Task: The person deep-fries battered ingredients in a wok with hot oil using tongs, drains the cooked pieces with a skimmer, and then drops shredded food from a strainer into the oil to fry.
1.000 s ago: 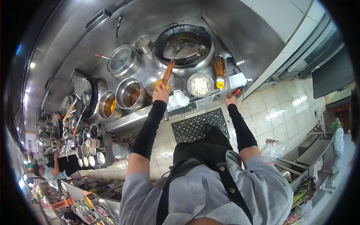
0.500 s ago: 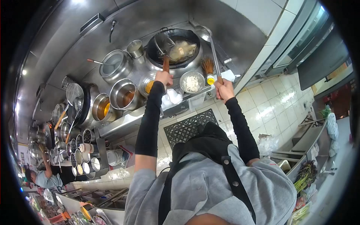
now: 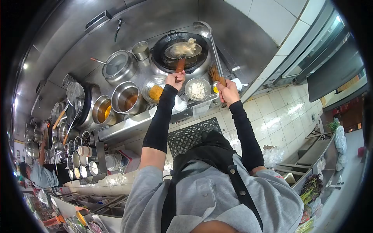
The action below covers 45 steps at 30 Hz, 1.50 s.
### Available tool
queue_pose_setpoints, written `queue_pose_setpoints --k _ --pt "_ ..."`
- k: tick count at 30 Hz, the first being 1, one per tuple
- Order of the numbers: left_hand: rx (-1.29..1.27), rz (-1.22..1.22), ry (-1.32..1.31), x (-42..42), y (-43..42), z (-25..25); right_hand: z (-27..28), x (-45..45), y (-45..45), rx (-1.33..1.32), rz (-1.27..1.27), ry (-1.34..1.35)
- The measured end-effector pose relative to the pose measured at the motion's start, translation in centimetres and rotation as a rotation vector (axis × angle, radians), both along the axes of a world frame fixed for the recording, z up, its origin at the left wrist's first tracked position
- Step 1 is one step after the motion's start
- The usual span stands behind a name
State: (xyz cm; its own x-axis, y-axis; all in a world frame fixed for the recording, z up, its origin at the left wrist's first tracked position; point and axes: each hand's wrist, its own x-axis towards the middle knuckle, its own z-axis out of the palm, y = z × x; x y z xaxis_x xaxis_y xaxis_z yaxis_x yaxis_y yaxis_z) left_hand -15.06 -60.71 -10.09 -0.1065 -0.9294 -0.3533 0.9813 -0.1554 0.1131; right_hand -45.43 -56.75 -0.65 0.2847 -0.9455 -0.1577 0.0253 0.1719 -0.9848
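Note:
My left hand [image 3: 175, 79] is wrapped round the wooden handle of a skimmer [image 3: 180, 65]. The skimmer's round head lies inside the black wok [image 3: 155, 52], with pale pieces of food [image 3: 185, 47] on it. Closed on the wooden end of a long ladle [image 3: 202, 28] is my right hand [image 3: 228, 92]. The ladle's bowl is up at the wok's right rear, outside the rim. Between my hands, on the counter, stands a bowl of white pieces [image 3: 197, 89]. A bamboo brush [image 3: 213, 73] is beside my right hand, and a perforated strainer with yellow-orange crumbs [image 3: 155, 92] sits left of my left hand.
Left of the wok are a small steel pot [image 3: 140, 50], a large pot with a handled tool [image 3: 117, 65] and pots of brown [image 3: 127, 97] and orange liquid [image 3: 101, 110]. Another person [image 3: 44, 176] works at far left. A black mat [image 3: 193, 134] lies on the floor.
The skimmer has gone from tilted at the wok's left to under the food, which now rests on it. My right hand has drawn the ladle slightly back toward me and left.

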Motion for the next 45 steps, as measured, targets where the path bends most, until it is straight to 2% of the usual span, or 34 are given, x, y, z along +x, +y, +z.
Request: queue_pose_setpoints --k 3,8,11,14,15,17,19,21,30,34,37,38,41,42,45 --pt "-0.038 0.014 -0.078 0.1 -1.3 0.5 0.1 -0.7 -1.2 -0.016 0.012 0.030" --pt "0.081 0.008 -0.402 1.4 -0.3 3.5 0.5 -2.3 -3.5 -0.027 0.063 0.094" --pt "0.137 -0.004 -0.543 2.9 0.4 4.4 -1.7 -2.1 -6.7 -0.131 0.109 0.076" --pt "0.237 0.026 -0.873 4.1 0.9 5.2 -1.8 -0.4 -11.5 -0.262 0.112 0.308" --pt "0.243 0.043 -0.894 4.8 1.0 5.3 -1.1 0.4 -13.0 -0.295 0.114 0.392" --pt "0.260 0.080 -0.930 5.6 1.8 5.2 -3.3 2.7 -17.4 -0.349 0.123 0.431" --pt "0.283 0.071 -1.087 5.1 2.5 7.0 -4.0 5.2 -21.4 -0.329 0.096 0.490" --pt "0.324 0.020 -1.216 4.9 3.4 8.1 -4.4 7.5 -25.5 -0.417 0.127 0.640" --pt "0.240 -0.008 -0.733 3.2 3.9 6.9 -0.7 11.1 -31.7 -0.565 0.380 0.902" --pt "0.177 -0.044 -0.679 2.9 3.1 4.6 1.3 10.1 -30.2 -0.523 0.416 1.008" --pt "0.130 -0.063 -0.644 2.6 3.6 3.5 1.2 7.7 -28.5 -0.547 0.318 0.918" --pt "0.129 -0.057 -0.608 2.2 3.9 3.3 0.1 6.9 -28.4 -0.669 0.255 0.954" --pt "0.106 -0.040 -0.539 1.3 4.3 2.7 0.5 3.5 -26.8 -0.421 0.301 0.842" --pt "0.072 -0.047 -0.493 1.1 4.1 2.4 -0.6 2.7 -26.7 -0.372 0.225 0.774" --pt "-0.028 -0.069 -0.353 0.3 3.1 1.8 -1.6 0.3 -24.7 -0.454 0.146 0.691"
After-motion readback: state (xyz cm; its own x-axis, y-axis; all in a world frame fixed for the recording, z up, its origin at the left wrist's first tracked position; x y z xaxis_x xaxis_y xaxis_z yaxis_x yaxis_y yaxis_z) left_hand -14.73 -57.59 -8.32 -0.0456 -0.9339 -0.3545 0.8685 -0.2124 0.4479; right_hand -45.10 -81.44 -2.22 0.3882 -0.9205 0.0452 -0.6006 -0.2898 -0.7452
